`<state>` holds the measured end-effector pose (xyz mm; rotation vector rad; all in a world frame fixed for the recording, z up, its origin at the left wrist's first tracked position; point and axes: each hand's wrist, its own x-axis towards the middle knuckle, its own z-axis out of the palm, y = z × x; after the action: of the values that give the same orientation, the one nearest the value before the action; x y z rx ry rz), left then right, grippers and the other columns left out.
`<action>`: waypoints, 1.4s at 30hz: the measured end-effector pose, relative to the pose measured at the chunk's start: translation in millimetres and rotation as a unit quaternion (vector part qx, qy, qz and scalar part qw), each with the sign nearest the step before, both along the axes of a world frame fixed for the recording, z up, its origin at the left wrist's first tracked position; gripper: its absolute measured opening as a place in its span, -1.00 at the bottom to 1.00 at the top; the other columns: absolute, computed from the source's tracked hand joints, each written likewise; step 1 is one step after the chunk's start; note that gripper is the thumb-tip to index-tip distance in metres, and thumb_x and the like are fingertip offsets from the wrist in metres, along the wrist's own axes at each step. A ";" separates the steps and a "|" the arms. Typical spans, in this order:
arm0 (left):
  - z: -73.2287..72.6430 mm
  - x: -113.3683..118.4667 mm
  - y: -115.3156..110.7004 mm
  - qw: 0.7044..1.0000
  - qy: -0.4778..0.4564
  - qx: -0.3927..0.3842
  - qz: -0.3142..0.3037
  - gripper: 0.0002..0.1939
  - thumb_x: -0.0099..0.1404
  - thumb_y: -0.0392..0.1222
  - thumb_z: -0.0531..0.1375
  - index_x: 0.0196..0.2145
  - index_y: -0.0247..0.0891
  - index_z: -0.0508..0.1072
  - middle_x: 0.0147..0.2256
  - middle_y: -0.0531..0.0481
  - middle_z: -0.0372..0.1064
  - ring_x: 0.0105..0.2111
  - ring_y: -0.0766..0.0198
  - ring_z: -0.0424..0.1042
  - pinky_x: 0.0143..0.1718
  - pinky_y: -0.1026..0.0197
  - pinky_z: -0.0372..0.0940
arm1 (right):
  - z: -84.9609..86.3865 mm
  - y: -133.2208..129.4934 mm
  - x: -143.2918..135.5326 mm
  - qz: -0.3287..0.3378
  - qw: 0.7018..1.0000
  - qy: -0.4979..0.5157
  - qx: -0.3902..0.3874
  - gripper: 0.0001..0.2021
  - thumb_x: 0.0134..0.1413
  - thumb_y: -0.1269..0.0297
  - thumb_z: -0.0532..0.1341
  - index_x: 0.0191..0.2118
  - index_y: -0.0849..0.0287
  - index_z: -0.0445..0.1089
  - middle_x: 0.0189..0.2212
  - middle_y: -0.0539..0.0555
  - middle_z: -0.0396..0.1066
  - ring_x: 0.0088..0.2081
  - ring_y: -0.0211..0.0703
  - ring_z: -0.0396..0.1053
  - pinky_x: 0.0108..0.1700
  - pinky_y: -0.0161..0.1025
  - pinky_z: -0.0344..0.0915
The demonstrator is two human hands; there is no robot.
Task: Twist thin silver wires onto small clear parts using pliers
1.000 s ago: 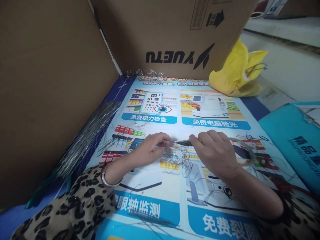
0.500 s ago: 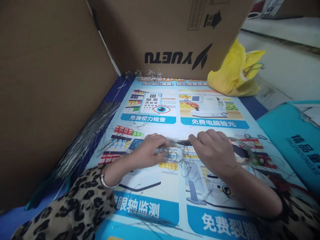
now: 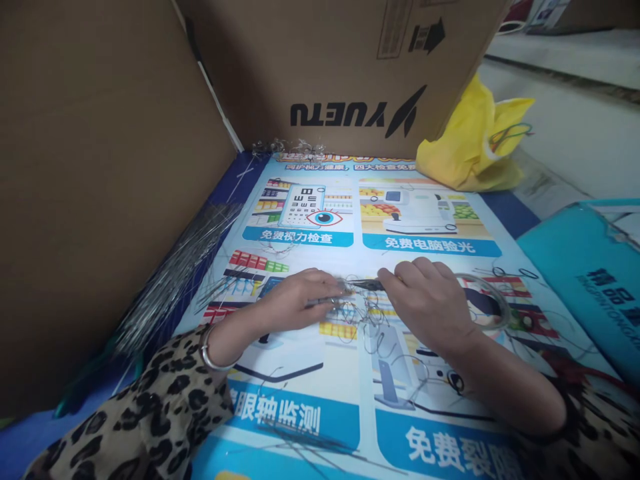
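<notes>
Clenching pliers: right hand, handles hidden | left hand: curled, seemingly pinching blurred wire

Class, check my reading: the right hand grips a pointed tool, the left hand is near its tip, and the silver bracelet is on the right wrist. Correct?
Not quite: the silver bracelet is on the left wrist, as the head view shows. The right hand grips the pointed tool, the left hand near its tip.

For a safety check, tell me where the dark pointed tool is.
In the head view, the dark pointed tool is near the middle, held by the right hand, its tip pointing toward the left hand, close to the tangled wires.
</notes>
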<state>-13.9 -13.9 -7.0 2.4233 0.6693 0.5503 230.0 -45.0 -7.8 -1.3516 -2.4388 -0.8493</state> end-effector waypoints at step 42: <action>2.2 0.6 1.1 0.993 0.068 0.089 -0.037 -0.64 0.28 -0.28 0.04 0.03 -0.21 0.34 -0.04 -0.13 0.36 -0.06 0.19 0.32 -0.03 0.08 0.28 | -2.8 -0.3 -0.6 0.000 1.000 0.017 -0.010 -0.88 0.05 0.45 0.10 -0.42 0.16 0.35 -0.54 0.05 0.19 -0.40 -0.16 0.01 -0.34 -0.17 -0.15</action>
<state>-13.3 -12.9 -4.9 2.6605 0.6046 0.4325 229.4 -45.3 -10.7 -1.3624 -2.4267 -0.7980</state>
